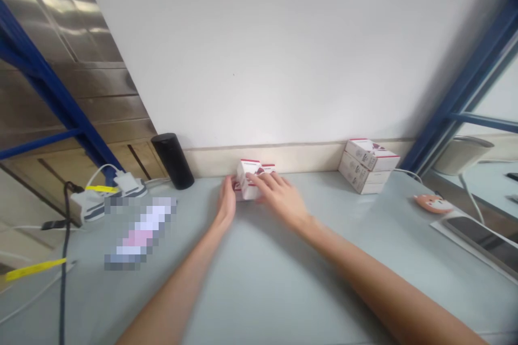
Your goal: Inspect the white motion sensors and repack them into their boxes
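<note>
Small white boxes (250, 167) with red edges and dark print stand close together at the back of the table, by the wall. My left hand (227, 199) lies along their left side, its fingers stretched out and flat. From the right, my right hand (281, 197) reaches over the front and top of the boxes. Its fingers are bent around one white box, which stands taller than its neighbours. The hands hide the lower and right parts of the group, so how many boxes are there I cannot tell.
Stacked similar boxes (368, 164) stand at the back right. A black cylinder (173, 161) is at the back left, near power strips (117, 188) and cables. A blurred-out item (141, 233) lies left. On the right are an orange-and-white object (433, 204) and a phone (477, 234).
</note>
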The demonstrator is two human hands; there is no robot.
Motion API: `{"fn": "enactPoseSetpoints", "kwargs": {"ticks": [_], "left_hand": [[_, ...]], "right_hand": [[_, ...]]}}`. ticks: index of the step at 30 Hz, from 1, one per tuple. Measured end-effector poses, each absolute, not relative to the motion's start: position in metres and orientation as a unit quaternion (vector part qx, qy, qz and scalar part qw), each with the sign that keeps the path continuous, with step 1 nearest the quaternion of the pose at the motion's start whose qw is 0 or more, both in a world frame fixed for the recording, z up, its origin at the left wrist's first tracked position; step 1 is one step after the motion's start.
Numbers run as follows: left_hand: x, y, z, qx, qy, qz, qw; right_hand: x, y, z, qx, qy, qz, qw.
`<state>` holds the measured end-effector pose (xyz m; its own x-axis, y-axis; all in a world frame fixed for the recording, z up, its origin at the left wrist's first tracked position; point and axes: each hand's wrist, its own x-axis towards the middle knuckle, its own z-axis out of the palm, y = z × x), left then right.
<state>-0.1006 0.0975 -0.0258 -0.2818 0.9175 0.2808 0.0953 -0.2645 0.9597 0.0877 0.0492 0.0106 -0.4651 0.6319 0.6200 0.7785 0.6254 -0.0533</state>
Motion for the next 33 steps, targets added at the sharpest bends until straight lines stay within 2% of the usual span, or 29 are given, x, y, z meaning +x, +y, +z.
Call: {"fn": "enactPoseSetpoints", "kwargs": {"ticks": [3,10,14,20,23,25,28,33], "left_hand": [[-0.103,0.104,-0.029,0.507,0.49,0.614,0.354],[-0.098,0.101,-0.038,0.544,0.462,0.603,0.356],[-0.095,0.098,-0.046,0.56,0.468,0.588,0.348],[-0.098,0.103,-0.049,0.55,0.505,0.588,0.311],[-0.101,0.103,-0.044,0.554,0.517,0.582,0.293],[-0.102,0.1,-0.041,0.562,0.526,0.571,0.286],[-0.102,0.097,-0.039,0.567,0.543,0.552,0.28],[-0.101,0.098,-0.037,0.577,0.548,0.543,0.269]], "right_hand": [[0.053,0.071,0.012,-0.441,-0.836,-0.124,0.303],[0.046,0.092,-0.008,-0.43,-0.82,-0.069,0.372],[0.052,0.092,-0.014,-0.418,-0.813,-0.026,0.405],[0.055,0.078,-0.014,-0.428,-0.806,0.06,0.404],[0.057,0.053,-0.009,-0.41,-0.795,0.066,0.443],[0.055,0.031,-0.005,-0.416,-0.756,0.118,0.491],[0.049,-0.005,0.001,-0.403,-0.671,0.273,0.559],[0.065,-0.056,-0.008,-0.406,-0.496,0.466,0.611]]}}
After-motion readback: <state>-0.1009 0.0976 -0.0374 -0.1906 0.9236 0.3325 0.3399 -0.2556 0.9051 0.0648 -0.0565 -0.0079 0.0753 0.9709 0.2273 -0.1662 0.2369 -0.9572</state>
